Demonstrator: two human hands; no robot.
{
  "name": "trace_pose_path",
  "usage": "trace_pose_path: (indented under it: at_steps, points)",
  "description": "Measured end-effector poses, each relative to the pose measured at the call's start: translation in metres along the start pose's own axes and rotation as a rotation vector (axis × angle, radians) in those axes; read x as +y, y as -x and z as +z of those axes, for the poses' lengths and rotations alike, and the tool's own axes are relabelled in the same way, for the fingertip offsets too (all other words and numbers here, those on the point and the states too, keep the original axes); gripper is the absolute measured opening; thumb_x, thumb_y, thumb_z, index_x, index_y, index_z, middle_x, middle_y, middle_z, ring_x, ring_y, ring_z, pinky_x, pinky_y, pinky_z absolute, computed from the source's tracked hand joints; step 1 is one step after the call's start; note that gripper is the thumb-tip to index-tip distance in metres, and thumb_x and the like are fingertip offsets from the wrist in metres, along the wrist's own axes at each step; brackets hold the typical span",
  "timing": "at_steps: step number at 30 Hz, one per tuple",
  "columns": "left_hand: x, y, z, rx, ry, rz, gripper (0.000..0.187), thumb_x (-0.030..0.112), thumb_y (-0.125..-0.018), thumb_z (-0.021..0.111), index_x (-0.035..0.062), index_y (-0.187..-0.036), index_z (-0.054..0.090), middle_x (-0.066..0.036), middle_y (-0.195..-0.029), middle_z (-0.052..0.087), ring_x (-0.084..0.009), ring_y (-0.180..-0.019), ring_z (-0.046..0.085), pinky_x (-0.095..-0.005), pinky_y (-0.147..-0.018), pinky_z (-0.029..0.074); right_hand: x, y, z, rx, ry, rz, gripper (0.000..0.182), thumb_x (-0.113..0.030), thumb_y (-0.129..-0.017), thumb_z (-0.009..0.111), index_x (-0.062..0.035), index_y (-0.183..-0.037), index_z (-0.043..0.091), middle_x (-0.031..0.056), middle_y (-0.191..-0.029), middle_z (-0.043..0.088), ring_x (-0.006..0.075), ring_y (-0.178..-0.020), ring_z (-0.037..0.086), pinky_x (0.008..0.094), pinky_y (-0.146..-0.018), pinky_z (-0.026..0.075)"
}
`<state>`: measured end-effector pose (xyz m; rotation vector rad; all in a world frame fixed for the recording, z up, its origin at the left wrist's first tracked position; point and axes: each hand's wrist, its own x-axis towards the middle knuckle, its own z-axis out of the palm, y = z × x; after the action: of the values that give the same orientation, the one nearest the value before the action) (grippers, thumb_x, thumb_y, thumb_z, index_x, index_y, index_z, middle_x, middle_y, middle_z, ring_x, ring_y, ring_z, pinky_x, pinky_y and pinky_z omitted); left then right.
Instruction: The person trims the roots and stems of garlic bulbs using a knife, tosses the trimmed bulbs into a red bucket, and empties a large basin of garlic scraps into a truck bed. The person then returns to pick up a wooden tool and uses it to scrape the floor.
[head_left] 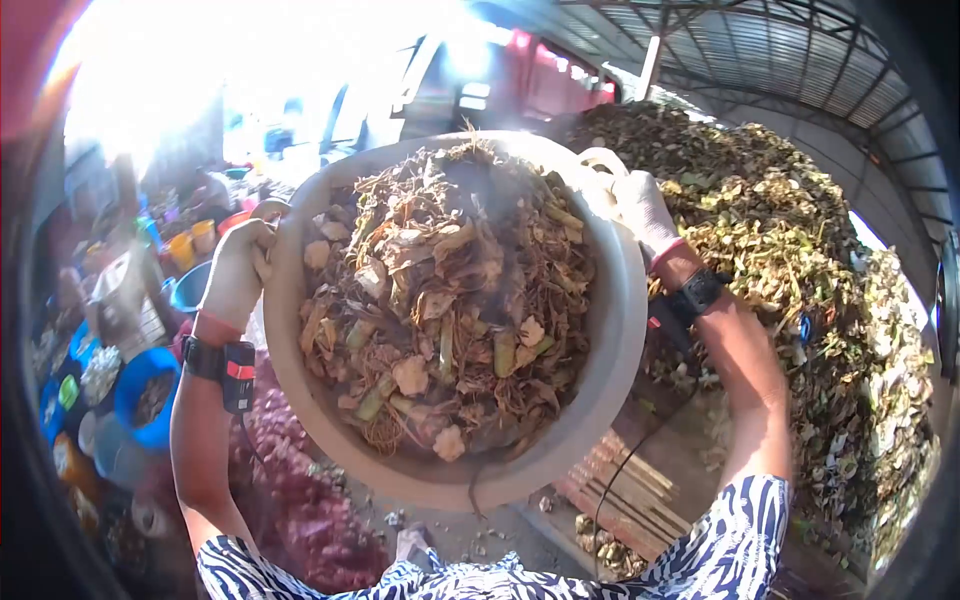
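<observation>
A large round pale tub [622, 345] is held up in front of me, tilted so its inside faces the camera. Dry plant scraps [440, 300] fill much of it: brown leaves, stringy roots, green stalk pieces and a few pale chunks. My left hand [238, 268], in a whitish glove, is closed on the tub's left rim by a handle. On the upper right side, my right hand [643, 212], gloved too, grips the tub by its handle [600, 160]. Both wrists wear black straps with small devices.
A tall heap of leafy plant waste [770, 230] rises on the right. Blue tubs [150, 400] and yellow buckets [192, 243] stand at the left. Reddish mesh sacks [300, 490] lie below. A slatted wooden piece [630, 490] and a dark cable are at lower right.
</observation>
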<state>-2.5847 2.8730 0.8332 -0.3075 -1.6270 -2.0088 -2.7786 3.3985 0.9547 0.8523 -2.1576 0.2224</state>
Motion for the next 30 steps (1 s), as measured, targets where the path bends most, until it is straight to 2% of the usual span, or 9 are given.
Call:
trace_pose_path:
  at_steps: [2,6,8,12,16,19,24,26,30]
  points:
    - [-0.02,-0.044,0.027,-0.006,-0.933,0.725,0.017,0.002,-0.089,0.046,0.006,-0.079,0.059,0.004,-0.068,0.049,-0.0027,-0.058,0.043,-0.0186,-0.055,0.034,-0.016,-0.013,-0.007,-0.005,-0.033,0.113,0.023,-0.033,-0.09,0.061,-0.0135,-0.099,0.069,0.0131,-0.07,0.067,0.0288,-0.059,0.065,0.0394,-0.058,0.052]
    - [-0.07,-0.145,0.045,-0.024,0.083,-0.062,0.016,0.01,-0.09,0.054,0.0006,-0.092,0.067,0.0,-0.075,0.061,-0.005,-0.062,0.054,-0.0219,-0.056,0.041,0.012,-0.036,0.019,0.06,0.095,0.037,0.027,-0.038,-0.093,0.06,-0.0138,-0.104,0.064,0.0084,-0.071,0.066,0.0256,-0.058,0.062,0.0376,-0.055,0.051]
    - [-0.125,-0.189,0.027,-0.19,-0.527,0.333,0.019,0.011,-0.091,0.054,0.001,-0.101,0.066,-0.003,-0.084,0.065,-0.0114,-0.074,0.06,-0.0249,-0.067,0.047,0.013,-0.052,0.034,-0.037,-0.205,0.216,0.028,-0.038,-0.093,0.061,-0.0108,-0.097,0.065,0.0055,-0.071,0.064,0.0205,-0.058,0.059,0.036,-0.054,0.05]
    - [-0.156,-0.236,0.048,-0.242,-0.487,0.17,0.019,0.014,-0.09,0.056,0.0023,-0.102,0.066,-0.005,-0.086,0.066,-0.0149,-0.077,0.062,-0.0278,-0.069,0.048,0.038,-0.04,0.049,0.027,-0.743,0.371,0.036,-0.04,-0.093,0.061,-0.0052,-0.087,0.069,0.0066,-0.072,0.065,0.0186,-0.062,0.059,0.0373,-0.057,0.05]
    - [-0.161,-0.249,0.051,-0.24,-0.517,0.117,0.021,0.016,-0.089,0.057,0.0036,-0.103,0.067,-0.008,-0.087,0.066,-0.0184,-0.08,0.063,-0.0307,-0.071,0.049,0.024,-0.052,0.043,-0.085,0.105,0.502,0.042,-0.048,-0.094,0.054,-0.0068,-0.089,0.062,0.012,-0.069,0.058,0.0211,-0.064,0.057,0.0357,-0.059,0.046]
    - [-0.156,-0.244,0.023,-0.207,-0.65,0.233,0.022,0.017,-0.088,0.059,0.0045,-0.103,0.067,-0.009,-0.088,0.067,-0.021,-0.082,0.064,-0.0329,-0.073,0.05,0.005,-0.029,0.025,0.093,-1.056,0.428,0.02,-0.032,-0.096,0.06,-0.0138,-0.088,0.063,-0.0064,-0.076,0.052,0.007,-0.065,0.047,0.0278,-0.058,0.042]
    - [-0.139,-0.268,0.022,-0.258,-0.911,0.477,0.024,0.02,-0.086,0.061,0.0061,-0.104,0.067,-0.012,-0.09,0.067,-0.0254,-0.085,0.065,-0.0366,-0.075,0.051,-0.071,-0.028,-0.035,0.141,-0.051,0.547,0.045,-0.035,-0.098,0.056,0.0016,-0.124,0.056,0.0183,-0.095,0.068,0.0259,-0.083,0.068,0.0337,-0.077,0.053]
    - [-0.136,-0.257,0.017,-0.246,-0.963,0.507,0.025,0.021,-0.085,0.062,0.0068,-0.105,0.067,-0.013,-0.091,0.068,-0.0272,-0.086,0.066,-0.0381,-0.076,0.052,-0.128,0.005,-0.046,0.302,0.107,-0.277,0.054,-0.03,-0.082,0.072,0.0052,-0.118,0.054,0.0155,-0.098,0.065,0.0297,-0.086,0.065,0.0434,-0.077,0.052]
    - [-0.112,-0.252,0.036,-0.299,-0.946,0.51,0.023,0.019,-0.083,0.06,0.0066,-0.101,0.066,-0.016,-0.094,0.066,-0.0319,-0.087,0.065,-0.04,-0.076,0.052,-0.203,0.067,0.009,0.009,0.376,-0.724,0.047,-0.021,-0.074,0.06,0.0024,-0.115,0.059,0.0095,-0.091,0.059,0.0233,-0.079,0.059,0.0372,-0.064,0.047]
